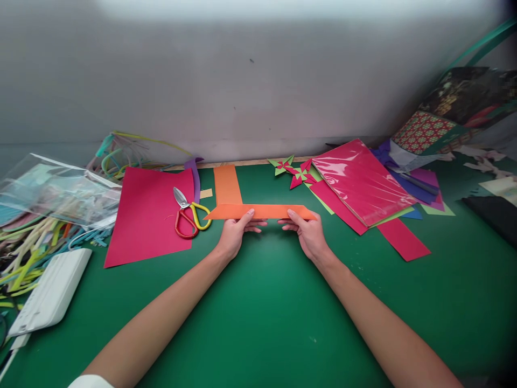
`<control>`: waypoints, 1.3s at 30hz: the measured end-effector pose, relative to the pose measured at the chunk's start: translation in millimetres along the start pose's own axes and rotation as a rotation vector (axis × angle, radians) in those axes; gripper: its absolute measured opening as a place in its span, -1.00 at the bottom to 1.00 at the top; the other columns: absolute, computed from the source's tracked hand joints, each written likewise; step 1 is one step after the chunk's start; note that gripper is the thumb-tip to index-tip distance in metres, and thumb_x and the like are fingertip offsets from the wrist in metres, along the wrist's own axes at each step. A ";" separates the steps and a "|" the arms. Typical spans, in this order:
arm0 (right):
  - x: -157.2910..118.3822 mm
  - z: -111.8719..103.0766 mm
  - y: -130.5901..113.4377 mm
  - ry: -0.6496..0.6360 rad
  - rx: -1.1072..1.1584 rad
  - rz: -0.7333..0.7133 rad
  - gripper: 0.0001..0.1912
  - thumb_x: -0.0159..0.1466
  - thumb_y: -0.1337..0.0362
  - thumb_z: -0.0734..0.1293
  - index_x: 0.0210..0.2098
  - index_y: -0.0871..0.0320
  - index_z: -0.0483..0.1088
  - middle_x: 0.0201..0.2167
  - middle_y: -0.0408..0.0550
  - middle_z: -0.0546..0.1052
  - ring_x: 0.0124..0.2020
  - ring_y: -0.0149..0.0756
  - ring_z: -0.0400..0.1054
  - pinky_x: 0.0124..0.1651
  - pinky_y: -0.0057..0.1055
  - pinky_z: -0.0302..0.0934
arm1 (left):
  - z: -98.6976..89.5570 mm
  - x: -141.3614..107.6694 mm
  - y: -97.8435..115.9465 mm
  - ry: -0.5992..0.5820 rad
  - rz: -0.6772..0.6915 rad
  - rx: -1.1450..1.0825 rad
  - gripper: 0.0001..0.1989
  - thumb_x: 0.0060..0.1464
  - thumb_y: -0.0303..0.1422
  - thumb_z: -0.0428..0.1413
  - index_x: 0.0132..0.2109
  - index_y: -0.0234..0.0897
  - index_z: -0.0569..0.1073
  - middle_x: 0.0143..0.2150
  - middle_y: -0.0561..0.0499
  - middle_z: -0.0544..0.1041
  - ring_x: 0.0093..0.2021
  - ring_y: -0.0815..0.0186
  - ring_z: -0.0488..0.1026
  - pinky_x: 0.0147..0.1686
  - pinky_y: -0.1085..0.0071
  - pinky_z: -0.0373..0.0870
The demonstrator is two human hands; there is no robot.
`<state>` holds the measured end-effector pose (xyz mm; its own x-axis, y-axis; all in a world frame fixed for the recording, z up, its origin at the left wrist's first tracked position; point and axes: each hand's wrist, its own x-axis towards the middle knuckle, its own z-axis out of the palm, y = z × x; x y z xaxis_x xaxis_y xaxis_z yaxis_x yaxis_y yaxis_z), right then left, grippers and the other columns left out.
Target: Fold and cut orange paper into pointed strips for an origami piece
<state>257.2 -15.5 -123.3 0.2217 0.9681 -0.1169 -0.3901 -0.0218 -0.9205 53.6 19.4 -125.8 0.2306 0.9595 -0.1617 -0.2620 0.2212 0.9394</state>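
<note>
A long folded orange paper strip with slanted ends is held level above the green table. My left hand pinches it left of the middle, thumb on top and fingers beneath. Near its right end, my right hand grips it the same way. Behind the strip's left part lies a wider orange paper piece. Scissors with one red and one yellow handle lie to the left, partly on a large red sheet.
Red and green folded stars lie at the back. On the right are a wrapped red paper pack, coloured papers and a patterned bag. A white device, plastic sleeve and fuzzy stems are at left.
</note>
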 end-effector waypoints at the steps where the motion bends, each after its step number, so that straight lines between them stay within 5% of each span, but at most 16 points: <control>1: 0.4 -0.4 0.3 -0.002 0.000 0.004 -0.59 0.08 0.04 0.66 -0.26 0.21 0.61 -0.28 0.04 0.67 -0.34 -0.09 0.65 -0.39 -0.36 0.57 | 0.4 0.0 0.0 0.008 -0.002 0.004 -0.53 0.16 -0.06 0.32 -0.09 -0.47 0.61 -0.15 -0.31 0.71 -0.15 -0.01 0.71 -0.26 0.28 0.60; 39: 1.5 -1.2 1.8 -0.008 0.017 0.010 -0.63 0.10 0.09 0.65 -0.27 0.23 0.61 -0.32 0.03 0.67 -0.37 -0.16 0.64 -0.37 -0.40 0.57 | 0.6 -0.6 -1.7 0.026 0.013 0.003 -0.56 0.16 -0.09 0.33 -0.12 -0.47 0.63 -0.20 -0.28 0.71 -0.19 0.03 0.71 -0.22 0.25 0.64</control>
<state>257.9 -14.3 -125.5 0.2104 0.9699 -0.1227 -0.4070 -0.0272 -0.9130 54.5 18.4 -127.1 0.2032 0.9664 -0.1574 -0.2615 0.2085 0.9424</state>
